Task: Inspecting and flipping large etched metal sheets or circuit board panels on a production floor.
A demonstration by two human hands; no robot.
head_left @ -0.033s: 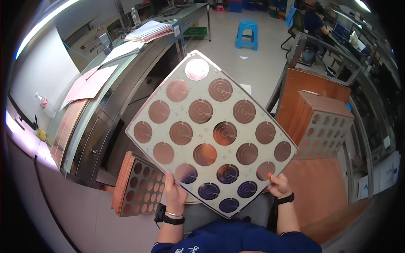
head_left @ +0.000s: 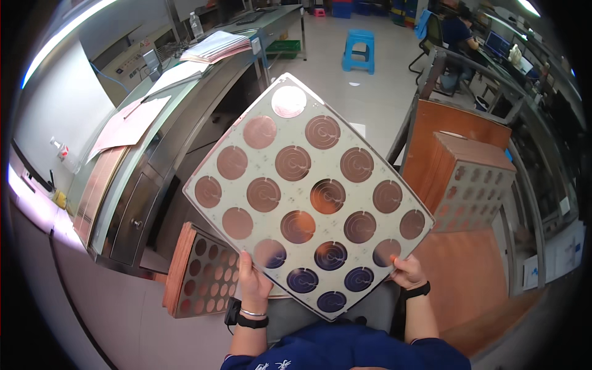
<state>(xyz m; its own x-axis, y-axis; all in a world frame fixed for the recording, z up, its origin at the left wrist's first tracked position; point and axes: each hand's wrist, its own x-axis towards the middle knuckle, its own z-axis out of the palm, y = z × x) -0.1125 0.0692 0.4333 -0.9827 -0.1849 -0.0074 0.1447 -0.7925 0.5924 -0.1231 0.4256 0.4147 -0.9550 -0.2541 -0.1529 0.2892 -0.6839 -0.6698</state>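
Observation:
A square circuit board panel (head_left: 308, 191), pale with rows of round copper discs, is held up in front of me, turned so that one corner points toward my body. My left hand (head_left: 254, 280) grips its lower left edge, with the thumb lying on the front face. On the lower right edge, my right hand (head_left: 408, 271) pinches the panel the same way. The fingers behind the panel are hidden. Light glares off the disc nearest the far corner. Below and left of my left hand leans a stack of similar panels (head_left: 206, 271).
At right, another panel stack (head_left: 475, 179) stands on a wooden-boarded rack (head_left: 462, 265) with metal posts. The glass-topped bench (head_left: 203, 80) on the left carries papers (head_left: 132, 126) and a bottle (head_left: 196, 24). Beyond are a blue stool (head_left: 359, 52) and a seated person (head_left: 459, 34).

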